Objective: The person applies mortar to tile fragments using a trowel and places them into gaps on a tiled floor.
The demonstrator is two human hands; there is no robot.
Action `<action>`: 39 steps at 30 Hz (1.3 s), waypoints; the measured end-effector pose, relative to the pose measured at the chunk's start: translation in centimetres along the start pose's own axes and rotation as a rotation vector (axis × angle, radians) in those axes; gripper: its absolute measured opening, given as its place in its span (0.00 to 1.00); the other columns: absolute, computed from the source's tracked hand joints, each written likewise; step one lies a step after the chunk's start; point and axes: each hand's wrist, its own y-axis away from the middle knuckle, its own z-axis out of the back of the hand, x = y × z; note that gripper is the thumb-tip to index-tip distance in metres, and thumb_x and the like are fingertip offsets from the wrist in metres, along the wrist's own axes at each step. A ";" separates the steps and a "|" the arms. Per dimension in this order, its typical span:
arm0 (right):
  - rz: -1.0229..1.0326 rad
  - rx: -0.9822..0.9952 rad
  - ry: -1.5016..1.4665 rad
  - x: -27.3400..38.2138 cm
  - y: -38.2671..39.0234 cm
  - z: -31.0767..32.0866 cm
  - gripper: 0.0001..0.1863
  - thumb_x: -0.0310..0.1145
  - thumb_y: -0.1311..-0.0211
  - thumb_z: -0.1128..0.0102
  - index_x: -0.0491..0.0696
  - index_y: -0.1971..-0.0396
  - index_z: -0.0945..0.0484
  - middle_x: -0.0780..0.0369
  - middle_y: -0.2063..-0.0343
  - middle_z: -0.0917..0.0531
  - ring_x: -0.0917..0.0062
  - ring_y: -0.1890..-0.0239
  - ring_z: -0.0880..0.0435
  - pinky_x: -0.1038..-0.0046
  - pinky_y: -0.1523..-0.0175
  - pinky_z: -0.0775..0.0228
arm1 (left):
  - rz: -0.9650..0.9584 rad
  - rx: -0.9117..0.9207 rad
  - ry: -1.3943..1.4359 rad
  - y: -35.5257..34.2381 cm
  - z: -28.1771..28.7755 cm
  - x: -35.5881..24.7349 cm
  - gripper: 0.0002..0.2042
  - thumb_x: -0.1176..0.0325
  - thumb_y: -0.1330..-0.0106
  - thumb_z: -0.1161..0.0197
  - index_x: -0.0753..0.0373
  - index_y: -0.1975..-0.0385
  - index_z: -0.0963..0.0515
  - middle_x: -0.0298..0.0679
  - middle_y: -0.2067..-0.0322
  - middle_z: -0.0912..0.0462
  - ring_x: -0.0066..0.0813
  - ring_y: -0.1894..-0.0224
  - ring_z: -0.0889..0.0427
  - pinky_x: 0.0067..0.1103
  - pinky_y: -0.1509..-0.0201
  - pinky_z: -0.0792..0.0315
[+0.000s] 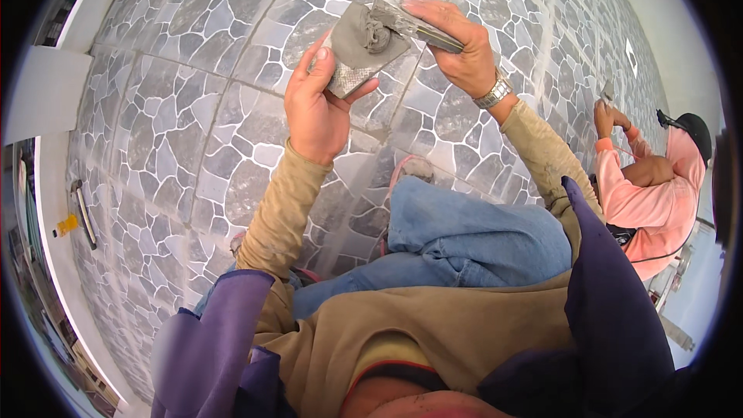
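My left hand grips a small flat board with a dimpled surface and a heap of wet grey paste on it, fingers round its edges. Up and to the right, my right hand holds a flat rectangular tool with a dark, yellow-striped edge and grey paste on its face, its end meeting the paste on the board. Both are held above grey stone-patterned tiles with straight joints. A metal watch is on my right wrist.
A co-worker in a pink top and dark cap crouches at the right, hands at a grey tool. A long-handled tool and a yellow object lie by the left edge. A white wall curves along the upper right.
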 end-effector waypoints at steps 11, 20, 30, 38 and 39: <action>-0.514 -0.241 -0.708 1.6 0.3 0.6 0.22 0.18 0.42 0.39 0.43 0.45 0.20 0.65 0.54 0.14 0.82 0.53 0.18 0.77 0.46 0.26 | 0.134 -0.049 0.171 -0.6 -0.1 -1.8 0.19 0.62 0.21 0.54 0.70 0.40 0.30 0.46 0.44 0.21 0.39 0.44 0.18 0.30 0.47 0.15; -0.510 0.148 -0.123 -4.4 8.3 -2.0 0.24 0.18 0.42 0.40 0.39 0.43 0.23 0.61 0.52 0.14 0.81 0.53 0.17 0.73 0.50 0.22 | 0.219 0.149 0.195 -1.3 0.7 -0.6 0.20 0.63 0.21 0.53 0.73 0.39 0.31 0.53 0.43 0.22 0.48 0.44 0.18 0.29 0.49 0.13; -0.983 -0.101 -0.926 -5.7 8.3 4.4 0.17 0.31 0.39 0.31 0.42 0.52 0.19 0.61 0.57 0.15 0.77 0.55 0.15 0.71 0.56 0.17 | 0.319 -0.072 -0.049 -4.1 5.7 2.5 0.13 0.59 0.24 0.43 0.61 0.50 0.23 0.37 0.54 0.15 0.27 0.58 0.14 0.22 0.66 0.20; -0.090 0.332 0.065 0.3 4.3 6.9 0.27 0.19 0.47 0.34 0.57 0.45 0.16 0.63 0.50 0.14 0.72 0.50 0.16 0.71 0.45 0.22 | 0.490 -0.054 -0.219 -6.0 6.3 4.8 0.17 0.61 0.24 0.47 0.71 0.49 0.25 0.50 0.53 0.17 0.39 0.53 0.13 0.30 0.56 0.12; -0.023 0.370 0.128 0.7 4.0 6.6 0.31 0.16 0.51 0.35 0.59 0.45 0.17 0.65 0.50 0.14 0.69 0.47 0.17 0.69 0.42 0.23 | 0.540 -0.019 -0.238 -6.0 6.5 4.8 0.17 0.61 0.24 0.47 0.71 0.49 0.25 0.49 0.53 0.17 0.38 0.55 0.12 0.28 0.60 0.12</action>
